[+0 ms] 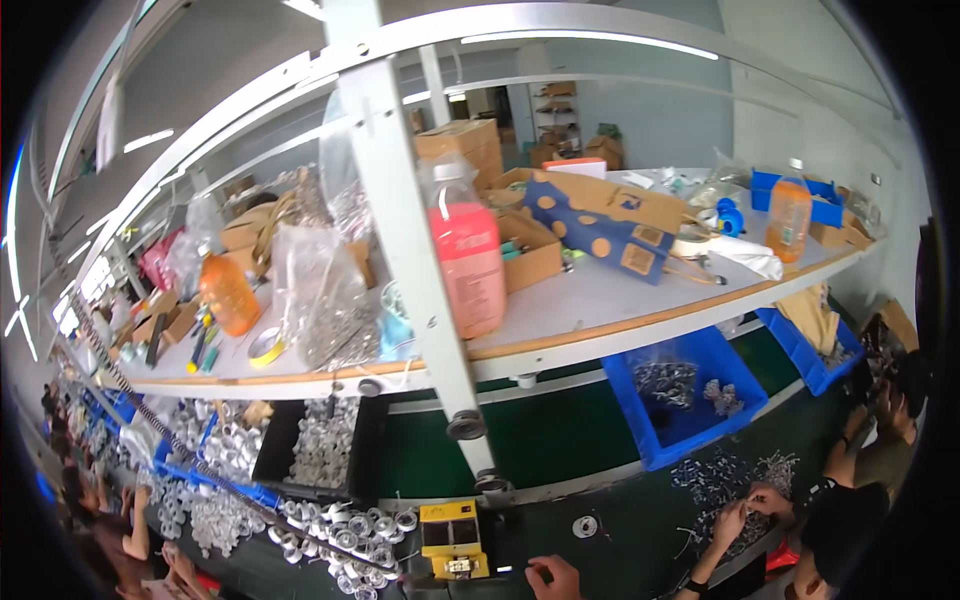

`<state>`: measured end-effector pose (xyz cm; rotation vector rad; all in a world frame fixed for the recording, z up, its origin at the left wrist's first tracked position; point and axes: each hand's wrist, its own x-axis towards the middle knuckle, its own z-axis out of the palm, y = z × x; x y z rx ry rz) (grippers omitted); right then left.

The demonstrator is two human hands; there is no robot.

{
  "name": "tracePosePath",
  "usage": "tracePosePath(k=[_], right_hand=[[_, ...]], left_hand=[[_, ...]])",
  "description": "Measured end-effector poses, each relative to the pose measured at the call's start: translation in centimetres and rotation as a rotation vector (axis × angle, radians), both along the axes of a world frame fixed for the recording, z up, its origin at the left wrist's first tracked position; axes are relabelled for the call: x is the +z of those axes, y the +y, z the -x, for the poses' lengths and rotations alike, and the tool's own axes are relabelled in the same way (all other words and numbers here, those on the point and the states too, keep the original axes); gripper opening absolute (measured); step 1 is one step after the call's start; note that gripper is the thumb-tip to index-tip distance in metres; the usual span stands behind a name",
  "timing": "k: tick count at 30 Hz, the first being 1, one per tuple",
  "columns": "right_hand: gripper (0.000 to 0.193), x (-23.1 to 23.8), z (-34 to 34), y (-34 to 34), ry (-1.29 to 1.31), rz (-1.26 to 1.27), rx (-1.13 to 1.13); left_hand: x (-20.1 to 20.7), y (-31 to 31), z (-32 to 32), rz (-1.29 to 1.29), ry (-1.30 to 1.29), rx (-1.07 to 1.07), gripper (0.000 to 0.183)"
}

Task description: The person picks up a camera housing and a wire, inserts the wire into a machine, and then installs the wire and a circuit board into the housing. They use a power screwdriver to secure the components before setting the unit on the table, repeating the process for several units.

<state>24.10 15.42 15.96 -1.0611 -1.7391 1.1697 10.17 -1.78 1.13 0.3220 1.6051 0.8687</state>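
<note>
At the lower edge, right of the middle, my right hand (553, 578) comes into the picture with its fingers curled in. Whatever it may hold is hidden. My left hand is out of view. Left of the right hand stands a small yellow machine (450, 530) with dark panels and a metal fixture at its front. Just beyond the hand, a round white part (585, 526) with a thin wire lies on the dark green bench (630, 545). Many round white and silver cup-shaped parts (350, 540) are heaped left of the machine.
A black bin (270, 465) of small parts stands behind the heap. Blue bins (650, 445) sit at the right, near piled wired parts (715, 485) handled by a co-worker's hands (740, 510). Overhead, a shelf (560, 335) bears bottles and boxes; its white post (415, 230) comes down to the bench.
</note>
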Motion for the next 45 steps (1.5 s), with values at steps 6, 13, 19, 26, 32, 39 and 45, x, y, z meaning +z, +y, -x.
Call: tracePosePath(k=[6,13,19,26,32,39,45], right_hand=[[0.028,-6.9,-1.1,-4.9,-0.319,0.334,0.39],[0.031,-7.2,-20.8,15.0,0.094,0.493,0.471],[0.038,-11.3,-19.8,16.1,0.691,0.689,0.503],[0.041,-13.4,-15.2,11.8,1.04,0.853,0.462],[0.033,-12.7,-2.0,-6.4,-0.293,1.164,0.382],[0.035,-12.9,-2.8,-7.2,-0.331,1.187,0.446],[0.04,-15.8,-3.3,-7.9,-0.353,1.103,0.532]], left_hand=[[5.3,0.4,1.2,-0.3,-0.388,0.033,0.057],[-0.4,0.5,2.4,-0.577,-0.329,-0.359,0.042],[3.2,0.7,3.4,-0.349,-0.555,-0.242,0.024],[2.3,-0.2,3.4,-0.344,-0.221,-0.245,0.02],[3.9,-0.3,4.1,-0.93,0.123,-0.445,0.016],[0.9,-1.8,2.5,-0.684,-0.4,-0.054,0.02],[-5.4,-2.6,2.0,-0.798,0.164,-0.209,0.025]])
